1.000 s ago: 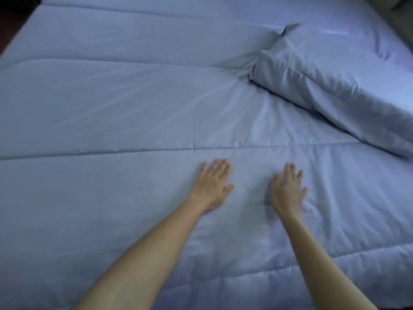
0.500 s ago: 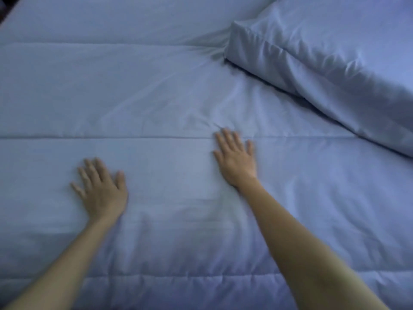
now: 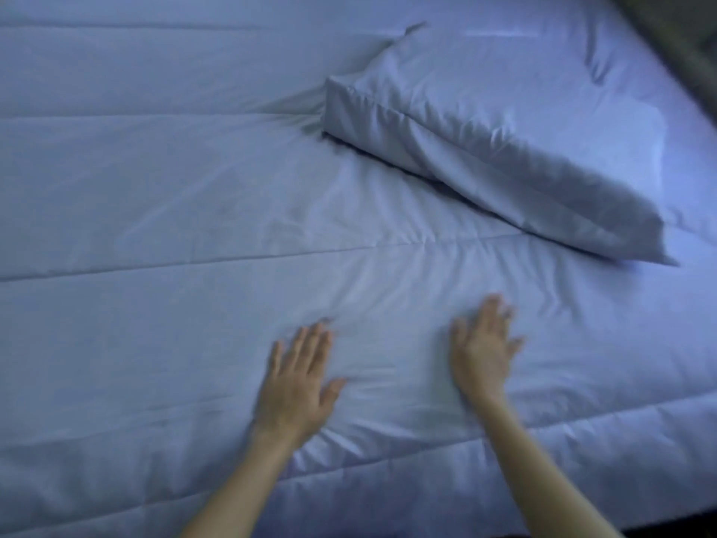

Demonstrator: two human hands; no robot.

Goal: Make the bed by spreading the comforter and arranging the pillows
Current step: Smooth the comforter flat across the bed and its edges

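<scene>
So, pale blue comforter (image 3: pixel 163 211) spread flat across pretty much the whole bed, quilted stitch lines running side to side, far-left stretch mostly smooth with just a few faint diagonal creases. Moving toward the middle: left hand (image 3: pixel 297 382) palm down on the fabric, fingers stretched out and slightly fanned, thumb sticking off to the right, not grabbing anything, just lying flat on the cover. Small bunch of wrinkles right by the wrist and below the thumb. Bare forearm coming up from the bottom edge. Just right of that, a patch of rumpled cloth between the two hands, then the right hand (image 3: pixel 483 351), also palm down and uncurled, fingers held closer together, a bit blurry so finger detail hard to make out, but nothing pinched or gripped there either. Fan of fine ripples radiating up and out from above it toward the nearest stitch line. Up and to the right, well apart from both hands: pillow (image 3: pixel 523 122) in a matching blue case, lying on top of the comforter at an angle, near corner pointing up-left, far corner reaching down-right, plenty of creases along its lower side. Dark strip past the bed edge in the top right corner, too murky to identify.
</scene>
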